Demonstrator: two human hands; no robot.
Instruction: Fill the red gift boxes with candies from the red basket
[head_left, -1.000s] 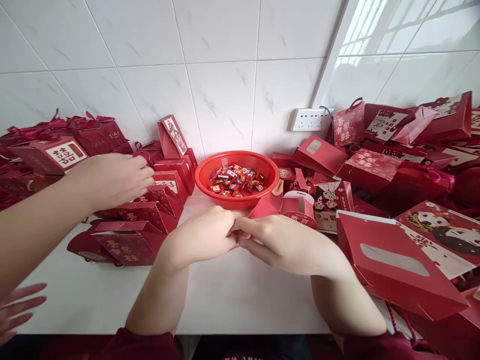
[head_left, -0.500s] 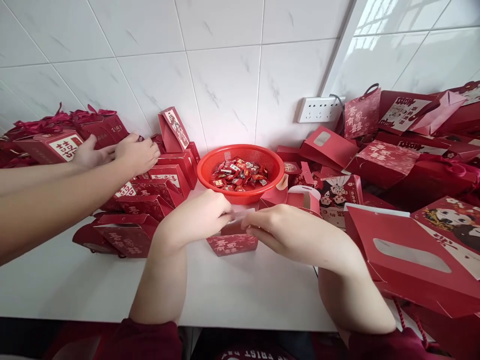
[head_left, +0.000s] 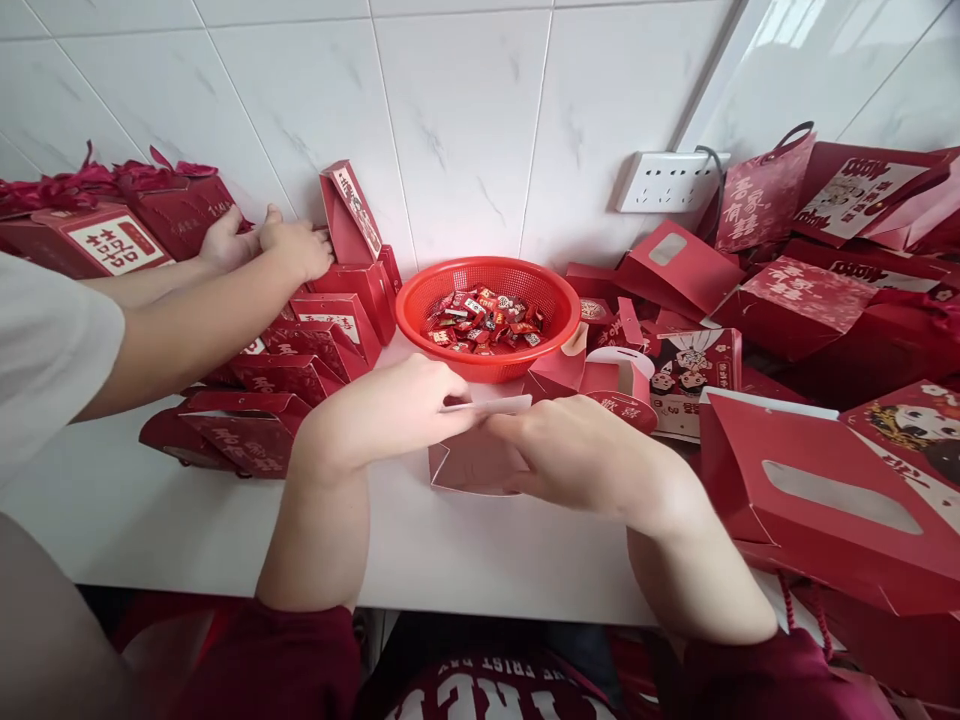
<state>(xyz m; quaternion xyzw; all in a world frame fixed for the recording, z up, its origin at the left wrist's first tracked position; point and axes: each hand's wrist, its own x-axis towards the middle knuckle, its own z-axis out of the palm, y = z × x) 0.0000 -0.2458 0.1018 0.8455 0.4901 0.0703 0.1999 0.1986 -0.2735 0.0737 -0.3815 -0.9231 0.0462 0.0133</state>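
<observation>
Between my hands a small red gift box (head_left: 476,468) is tipped on the white table, with a pale edge of its top showing. My left hand (head_left: 424,400) is closed on the left end of that top edge. From the right, my right hand (head_left: 570,445) is closed on the box's top and side, its fingertips partly hidden behind the card. Just beyond stands a red plastic basket (head_left: 409,318) holding many small wrapped candies (head_left: 487,322). Red card boxes (head_left: 611,380) lie close behind my right hand.
A co-worker's hands (head_left: 292,248) reach over rows of red boxes (head_left: 247,430) on the left. Piled red boxes and bags (head_left: 810,300) crowd the right side, below a white power strip (head_left: 667,182) on the tiled wall. A large red box (head_left: 825,490) lies near my right forearm.
The box between my hands has tilted, its printed front giving way to a plain face. The co-worker has leaned further in, a pale sleeve now showing. My view has shifted slightly.
</observation>
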